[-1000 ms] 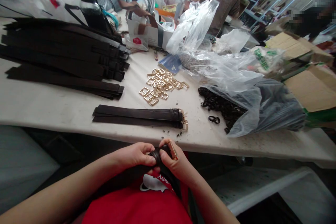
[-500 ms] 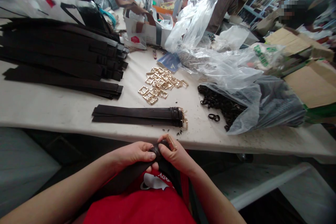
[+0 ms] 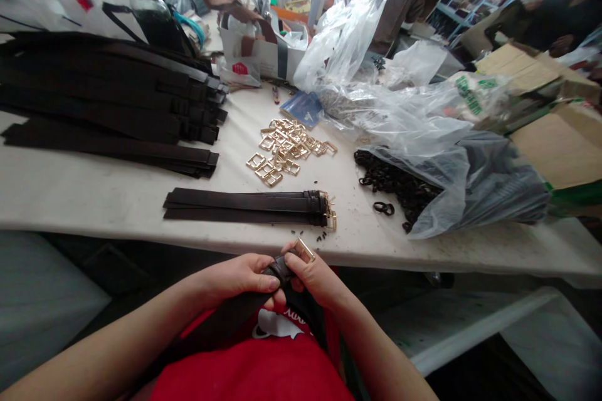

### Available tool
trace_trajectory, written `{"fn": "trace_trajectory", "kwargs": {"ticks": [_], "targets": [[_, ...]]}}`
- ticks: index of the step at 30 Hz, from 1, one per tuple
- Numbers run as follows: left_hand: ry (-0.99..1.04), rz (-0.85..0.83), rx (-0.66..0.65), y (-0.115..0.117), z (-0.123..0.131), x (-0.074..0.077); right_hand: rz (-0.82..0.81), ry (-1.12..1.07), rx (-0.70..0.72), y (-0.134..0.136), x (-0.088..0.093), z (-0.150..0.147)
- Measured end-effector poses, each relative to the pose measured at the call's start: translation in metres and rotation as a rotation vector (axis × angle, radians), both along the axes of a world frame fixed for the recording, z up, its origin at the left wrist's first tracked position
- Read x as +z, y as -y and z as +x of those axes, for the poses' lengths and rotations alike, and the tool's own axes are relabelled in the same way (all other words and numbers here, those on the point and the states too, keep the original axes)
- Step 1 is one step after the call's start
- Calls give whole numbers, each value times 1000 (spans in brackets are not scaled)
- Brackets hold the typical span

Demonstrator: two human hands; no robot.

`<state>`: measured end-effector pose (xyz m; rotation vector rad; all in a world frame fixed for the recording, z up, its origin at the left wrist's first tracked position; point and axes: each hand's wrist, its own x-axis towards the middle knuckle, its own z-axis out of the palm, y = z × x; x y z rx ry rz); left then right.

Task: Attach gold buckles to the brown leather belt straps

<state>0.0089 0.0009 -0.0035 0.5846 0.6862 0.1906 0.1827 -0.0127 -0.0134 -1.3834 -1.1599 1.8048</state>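
Note:
A dark leather belt runs across my lap, just off the table's front edge. My left hand pinches it between thumb and fingers near its buckle end. Around the same end, my right hand is closed, thumb on the leather. A gold buckle sticks up from that end beside my right fingers. Part of the belt is hidden by my hands. On the table in front lies a small stack of buckled belts, their gold buckles to the right. Behind it is a pile of loose gold buckles.
Many dark straps are heaped at the left. To the right, black belt loops spill from a clear plastic bag. Cardboard boxes stand at far right. A white box sits at the back; people are beyond.
My right thumb and fingers have shifted slightly on the belt end, and the buckle has turned a little. My left hand keeps its hold. The view has moved slightly.

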Motion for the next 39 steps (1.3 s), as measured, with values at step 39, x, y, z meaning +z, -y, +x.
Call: {"fn": "trace_trajectory", "kwargs": {"ticks": [39], "targets": [[-296, 329, -262, -5, 11, 6, 407, 224, -144, 32, -30, -11]]}}
